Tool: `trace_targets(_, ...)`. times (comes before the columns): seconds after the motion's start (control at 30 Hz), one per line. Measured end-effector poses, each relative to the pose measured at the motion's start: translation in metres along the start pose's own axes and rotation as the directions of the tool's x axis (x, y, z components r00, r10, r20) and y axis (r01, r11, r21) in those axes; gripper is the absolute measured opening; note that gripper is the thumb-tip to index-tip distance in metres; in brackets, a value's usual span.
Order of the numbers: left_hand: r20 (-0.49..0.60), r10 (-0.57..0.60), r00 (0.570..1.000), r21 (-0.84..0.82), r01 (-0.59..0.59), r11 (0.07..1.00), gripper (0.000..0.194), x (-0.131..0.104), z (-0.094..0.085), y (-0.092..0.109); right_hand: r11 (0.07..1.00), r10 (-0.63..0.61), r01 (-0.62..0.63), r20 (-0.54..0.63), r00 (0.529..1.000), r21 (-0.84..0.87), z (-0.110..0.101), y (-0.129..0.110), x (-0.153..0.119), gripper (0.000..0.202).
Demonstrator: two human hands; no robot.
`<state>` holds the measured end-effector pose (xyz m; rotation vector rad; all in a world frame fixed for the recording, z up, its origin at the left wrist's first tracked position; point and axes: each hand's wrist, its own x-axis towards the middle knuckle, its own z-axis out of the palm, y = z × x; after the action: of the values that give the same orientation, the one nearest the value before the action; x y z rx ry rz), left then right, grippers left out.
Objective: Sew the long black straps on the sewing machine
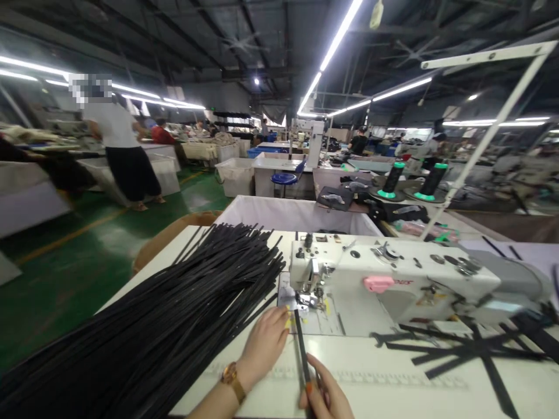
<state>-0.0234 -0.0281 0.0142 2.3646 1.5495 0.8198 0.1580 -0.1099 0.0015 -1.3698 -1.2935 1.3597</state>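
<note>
A narrow black strip (300, 337) runs from the presser foot (307, 299) of a white sewing machine (349, 265) down toward me. My right hand (325, 393) is closed on its near part, thumb and fingers on either side, with a small orange-red spot showing there. Beside the needle plate, my left hand (265, 338) rests on the machine bed, just left of the strip. Its thumb and fingertips are slightly apart, and I see nothing held between them. A gold watch (233, 381) is on the left wrist. Left of that hand lies a large pile of black strips (174, 308).
Crossed black straps (476, 349) lie at the right of the white table (379, 398). A white-lined bin (301, 215) stands behind the machine, with black thread cones (393, 179) beyond. A person (120, 137) stands at the left on the green floor (94, 256).
</note>
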Motion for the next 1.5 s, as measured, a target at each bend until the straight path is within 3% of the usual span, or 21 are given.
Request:
trace_targets(0.17, 0.005, 0.115, 0.993, 0.054, -0.115, 0.992, 0.036, -0.005, 0.011, -0.016, 0.988, 0.045, -0.049, 0.032, 0.998, 0.147, 0.004, -0.013, 0.012, 0.066)
trace_targets(0.37, 0.053, 0.170, 0.984, 0.139, -0.176, 0.974, 0.039, -0.003, 0.013, -0.017, 0.984, 0.108, -0.115, 0.054, 0.993, 0.137, 0.010, -0.029, 0.027, 0.048)
trace_targets(0.67, 0.074, 0.177, 0.981, 0.164, -0.187, 0.969, 0.038, 0.011, 0.015, -0.014, 0.987, 0.100, -0.105, 0.045, 0.994, 0.121, 0.009, -0.046, 0.042, 0.019)
trace_targets(1.5, 0.091, 0.168, 0.982, 0.190, -0.183, 0.965, 0.039, 0.011, 0.015, -0.011, 0.997, 0.000, 0.000, -0.009, 1.000, 0.076, 0.019, -0.041, 0.049, 0.021)
